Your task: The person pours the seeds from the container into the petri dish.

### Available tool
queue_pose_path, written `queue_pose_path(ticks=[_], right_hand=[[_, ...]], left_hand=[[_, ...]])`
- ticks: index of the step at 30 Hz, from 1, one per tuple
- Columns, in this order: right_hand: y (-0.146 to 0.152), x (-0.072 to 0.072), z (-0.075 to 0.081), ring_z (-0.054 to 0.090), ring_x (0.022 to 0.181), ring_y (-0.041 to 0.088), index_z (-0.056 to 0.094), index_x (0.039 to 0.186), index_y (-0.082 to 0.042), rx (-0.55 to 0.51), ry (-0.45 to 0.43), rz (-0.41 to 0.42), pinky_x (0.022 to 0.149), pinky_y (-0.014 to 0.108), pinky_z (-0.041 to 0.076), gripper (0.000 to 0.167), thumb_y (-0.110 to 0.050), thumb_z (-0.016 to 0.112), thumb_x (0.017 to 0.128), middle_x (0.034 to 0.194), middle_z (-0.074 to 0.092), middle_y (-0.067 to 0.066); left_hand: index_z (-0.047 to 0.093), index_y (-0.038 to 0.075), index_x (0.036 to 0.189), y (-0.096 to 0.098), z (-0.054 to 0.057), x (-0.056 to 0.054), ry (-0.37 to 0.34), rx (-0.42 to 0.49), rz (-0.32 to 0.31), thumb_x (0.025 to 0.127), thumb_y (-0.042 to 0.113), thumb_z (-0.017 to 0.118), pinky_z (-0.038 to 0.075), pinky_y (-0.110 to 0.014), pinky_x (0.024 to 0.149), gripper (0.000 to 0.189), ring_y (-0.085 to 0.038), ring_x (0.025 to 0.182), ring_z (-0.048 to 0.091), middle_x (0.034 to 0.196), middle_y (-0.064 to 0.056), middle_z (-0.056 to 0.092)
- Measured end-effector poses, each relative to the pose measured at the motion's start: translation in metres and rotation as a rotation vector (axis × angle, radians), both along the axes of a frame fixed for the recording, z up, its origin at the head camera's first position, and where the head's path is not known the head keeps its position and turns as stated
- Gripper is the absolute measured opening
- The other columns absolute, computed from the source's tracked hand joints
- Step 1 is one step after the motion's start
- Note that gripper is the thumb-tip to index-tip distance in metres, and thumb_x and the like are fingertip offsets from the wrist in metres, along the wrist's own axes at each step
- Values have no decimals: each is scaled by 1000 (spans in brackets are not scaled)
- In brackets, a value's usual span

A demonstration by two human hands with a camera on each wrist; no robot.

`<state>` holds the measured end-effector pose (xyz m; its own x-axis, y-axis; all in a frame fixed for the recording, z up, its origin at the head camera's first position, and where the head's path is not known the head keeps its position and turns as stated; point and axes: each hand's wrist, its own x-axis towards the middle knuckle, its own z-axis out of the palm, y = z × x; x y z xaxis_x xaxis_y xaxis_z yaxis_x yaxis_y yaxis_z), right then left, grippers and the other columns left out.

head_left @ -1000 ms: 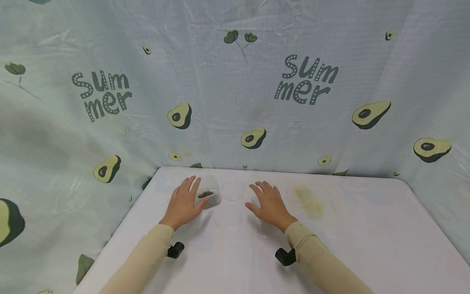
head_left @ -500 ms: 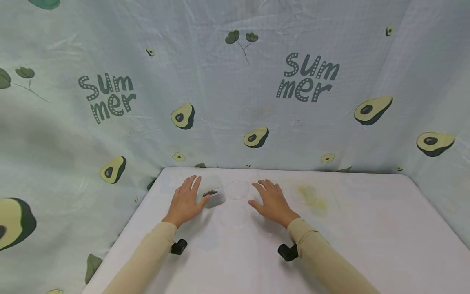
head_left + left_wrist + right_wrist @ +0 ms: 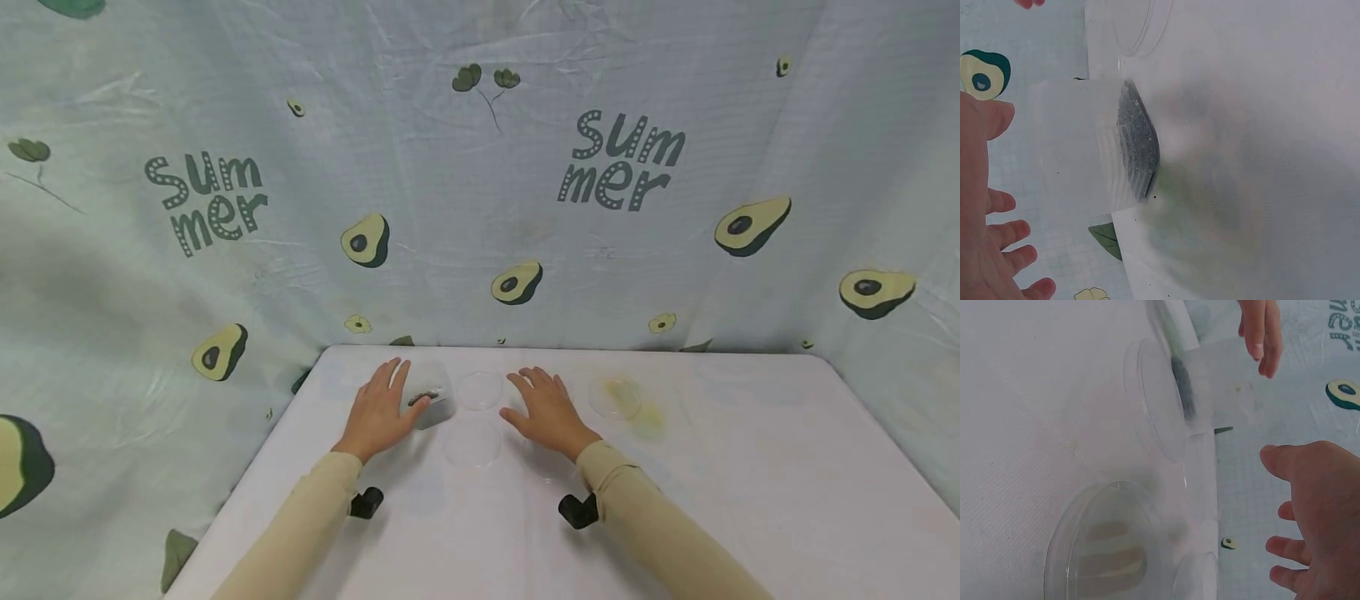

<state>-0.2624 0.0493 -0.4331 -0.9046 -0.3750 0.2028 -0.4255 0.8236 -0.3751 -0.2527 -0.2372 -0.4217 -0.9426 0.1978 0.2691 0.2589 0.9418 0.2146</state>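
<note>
My left hand [image 3: 377,414] hovers over the table's far left part with fingers spread, holding nothing. Right beside it stands a clear plastic box [image 3: 1079,144] with a layer of dark grey, grainy material [image 3: 1138,140] at its bottom; my thumb overlaps it in the head view. My right hand [image 3: 551,417] is also raised, fingers apart and slightly bent, with nothing in its grasp. Between the hands lie two clear round dishes, a far one [image 3: 480,390] and a nearer one [image 3: 472,442]. Under my right hand another clear dish [image 3: 1110,556] shows in the right wrist view.
To the right of my right hand lies one more clear dish [image 3: 615,398], beside a yellowish stain [image 3: 648,419] on the white table [image 3: 750,467]. A curtain [image 3: 420,167] printed with avocados hangs behind the table and along its left side.
Both hands keep nearly the same place and pose. The head view has shifted slightly; the box and dishes stay where they were.
</note>
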Motion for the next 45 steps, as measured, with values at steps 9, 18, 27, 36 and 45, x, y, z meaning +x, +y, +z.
queue_pose_path(ticks=[9, 18, 27, 36, 45], right_hand=[[-8, -7, -2, 35, 141, 35, 47, 142, -11, 21, -13, -7, 115, 60, 23, 61, -43, 61, 92, 145, 47, 15], [-16, -15, -6, 36, 140, 34, 47, 142, -11, 32, -29, -2, 116, 59, 25, 61, -43, 62, 92, 145, 47, 15], [-25, -22, -10, 35, 141, 34, 46, 143, -12, 48, -53, -8, 116, 59, 24, 62, -44, 61, 92, 146, 46, 14], [-30, -25, -16, 36, 141, 34, 47, 141, -11, 48, -60, -3, 116, 60, 23, 61, -44, 62, 92, 145, 47, 15], [-35, -31, -19, 37, 140, 34, 47, 141, -10, 35, -47, -16, 115, 60, 24, 61, -44, 62, 92, 144, 48, 15]], left_hand=[[30, 3, 150, -4, -4, -4, -17, 7, 7, 95, 52, 51, 33, -59, 109, 77, -36, 143, 30, 154, -18, 31], [31, 2, 150, -8, -9, -5, -37, 39, 10, 95, 51, 52, 34, -60, 107, 76, -36, 142, 32, 154, -20, 31], [23, 5, 153, -8, -11, -6, -151, 144, 35, 95, 54, 50, 28, -62, 111, 81, -38, 144, 26, 158, -18, 24], [13, 9, 155, -11, -18, -8, -264, 321, 47, 93, 59, 50, 22, -58, 117, 89, -39, 147, 21, 160, -18, 17], [8, 11, 156, -12, -22, -15, -351, 460, 73, 90, 60, 54, 20, -58, 117, 94, -39, 147, 20, 161, -18, 15]])
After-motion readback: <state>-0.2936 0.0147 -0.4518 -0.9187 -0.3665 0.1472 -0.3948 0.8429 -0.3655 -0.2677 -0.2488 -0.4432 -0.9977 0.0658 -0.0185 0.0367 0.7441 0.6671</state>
